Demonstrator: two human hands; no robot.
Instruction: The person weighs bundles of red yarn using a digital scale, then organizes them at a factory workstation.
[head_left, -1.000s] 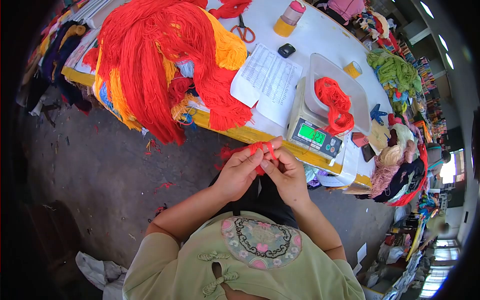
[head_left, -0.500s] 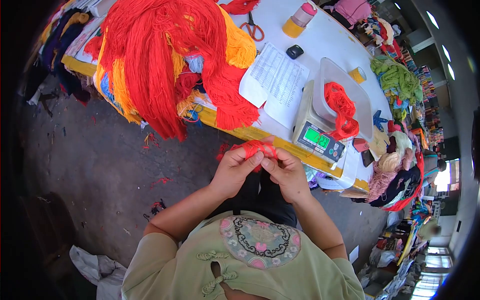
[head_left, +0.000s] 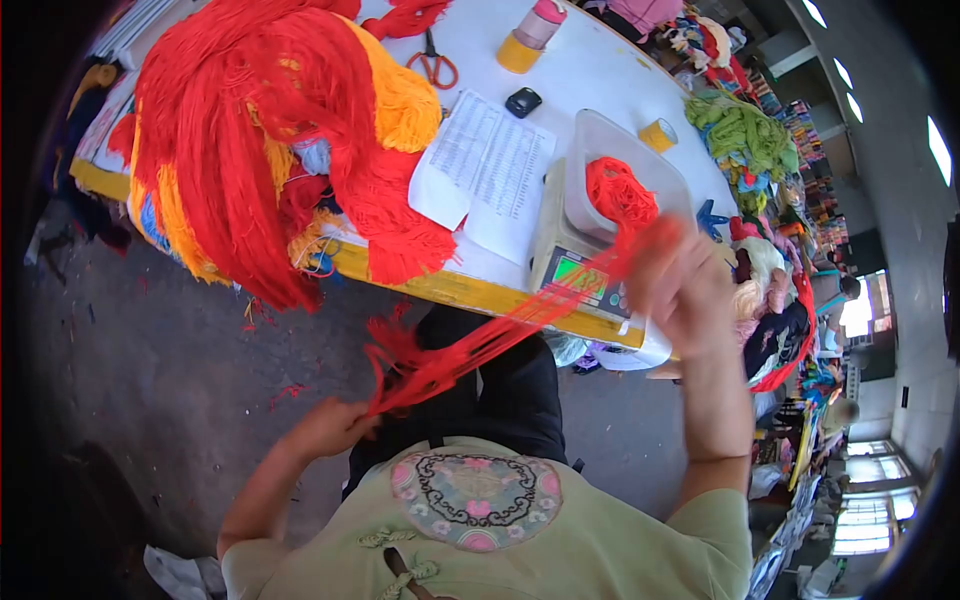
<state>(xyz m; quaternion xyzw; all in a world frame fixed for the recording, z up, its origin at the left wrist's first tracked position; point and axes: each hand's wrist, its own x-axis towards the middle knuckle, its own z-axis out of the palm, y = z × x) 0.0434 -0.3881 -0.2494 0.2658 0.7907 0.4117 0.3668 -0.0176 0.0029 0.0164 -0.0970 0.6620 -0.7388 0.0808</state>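
Note:
A strand bundle of red yarn point(head_left: 490, 350) is pulled out between my two hands, slanting up to the right. My left hand point(head_left: 335, 427), low on the left, is closed on its lower end, where loose loops hang. My right hand point(head_left: 690, 285), raised and blurred, grips the upper end in front of the table's right side. Behind the stretched yarn stands a digital scale point(head_left: 545, 250) with a lit green display, partly covered by the strands. On it sits a clear plastic tub point(head_left: 665, 180) holding a coil of red yarn point(head_left: 615, 188).
A big heap of red and yellow yarn point(head_left: 250, 130) hangs over the edge of the white table point(head_left: 590, 60). Printed sheets point(head_left: 490, 165), scissors point(head_left: 433, 68), a cup point(head_left: 533, 38), a black object point(head_left: 523, 102) and a tape roll point(head_left: 658, 135) lie there. Green yarn point(head_left: 745, 135) is piled beyond.
My hands were together in front of me on the bunched red yarn. They have spread apart, right hand up and right, left hand down and left, drawing it out. The view has shifted.

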